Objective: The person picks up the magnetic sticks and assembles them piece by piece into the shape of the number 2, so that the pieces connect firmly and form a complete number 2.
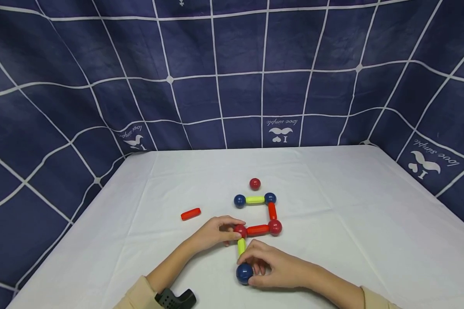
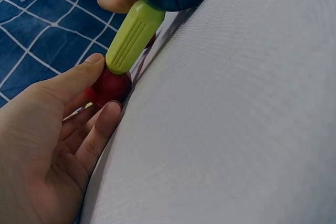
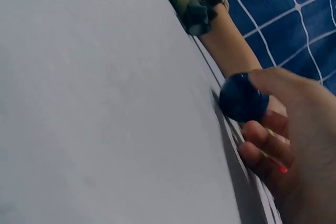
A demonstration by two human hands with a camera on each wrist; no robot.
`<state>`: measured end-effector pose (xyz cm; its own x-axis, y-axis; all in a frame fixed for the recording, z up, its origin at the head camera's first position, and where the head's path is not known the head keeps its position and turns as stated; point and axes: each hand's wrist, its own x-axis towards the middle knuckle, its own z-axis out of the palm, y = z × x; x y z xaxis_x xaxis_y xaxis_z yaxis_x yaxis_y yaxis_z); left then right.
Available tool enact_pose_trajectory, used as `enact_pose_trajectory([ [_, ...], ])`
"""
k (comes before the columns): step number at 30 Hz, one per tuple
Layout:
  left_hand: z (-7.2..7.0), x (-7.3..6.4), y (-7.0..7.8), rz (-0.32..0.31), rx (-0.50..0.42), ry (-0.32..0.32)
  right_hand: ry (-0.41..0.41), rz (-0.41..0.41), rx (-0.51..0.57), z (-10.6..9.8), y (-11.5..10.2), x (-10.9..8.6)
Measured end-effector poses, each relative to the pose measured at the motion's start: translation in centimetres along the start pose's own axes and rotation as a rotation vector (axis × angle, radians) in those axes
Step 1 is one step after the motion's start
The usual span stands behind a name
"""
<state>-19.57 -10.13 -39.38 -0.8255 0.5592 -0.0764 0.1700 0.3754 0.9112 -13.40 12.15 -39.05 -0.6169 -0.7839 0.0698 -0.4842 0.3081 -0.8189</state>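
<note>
My left hand (image 1: 216,234) pinches a red ball (image 2: 111,85) between thumb and fingers at a corner of a chain of balls and rods. From that ball a yellow-green rod (image 2: 135,35) runs toward me to a blue ball (image 1: 244,273), which my right hand (image 1: 280,266) grips with thumb and fingertips. A red rod (image 1: 257,230) leads right from the held red ball to another red ball (image 1: 275,227). Beyond it, a second red rod (image 1: 272,211) joins a blue ball (image 1: 270,198), then a yellow-green rod (image 1: 254,200) and a further blue ball (image 1: 239,201).
A loose red rod (image 1: 190,214) lies left of the chain, and a loose red ball (image 1: 255,184) sits behind it. Everything rests on a white-covered table (image 1: 332,240). A dark blue checked curtain (image 1: 239,98) stands around the back and sides.
</note>
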Motion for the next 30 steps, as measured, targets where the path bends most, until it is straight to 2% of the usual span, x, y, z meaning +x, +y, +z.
enact_pose_trajectory([
  [3, 0.1, 0.1, -0.2, -0.002, 0.008, 0.002, 0.046, -0.030, -0.018, -0.7, 0.1, -0.1],
  [10, 0.1, 0.0, -0.1, -0.014, 0.002, 0.008, 0.220, -0.059, -0.133, -3.2, 1.1, -0.4],
  [13, 0.1, -0.1, 0.1, -0.022, -0.005, 0.006, 0.278, -0.037, -0.187, -4.4, 1.7, -0.7],
  [17, 0.1, -0.1, 0.1, -0.016, -0.008, 0.004, 0.339, 0.052, -0.327, -5.6, 2.4, -1.0],
  [21, 0.0, -0.1, 0.1, -0.009, -0.016, -0.001, 0.329, 0.172, -0.516, -6.3, 3.0, -1.1],
  [24, 0.0, -0.1, 0.0, 0.003, -0.020, -0.010, 0.283, 0.262, -0.596, -6.3, 3.2, -1.0],
  [26, -0.1, -0.1, 0.0, 0.015, -0.013, -0.016, 0.265, 0.299, -0.616, -6.2, 3.3, -0.9],
  [30, -0.1, 0.0, -0.1, 0.031, 0.007, -0.022, 0.279, 0.325, -0.567, -6.1, 3.5, -0.5],
])
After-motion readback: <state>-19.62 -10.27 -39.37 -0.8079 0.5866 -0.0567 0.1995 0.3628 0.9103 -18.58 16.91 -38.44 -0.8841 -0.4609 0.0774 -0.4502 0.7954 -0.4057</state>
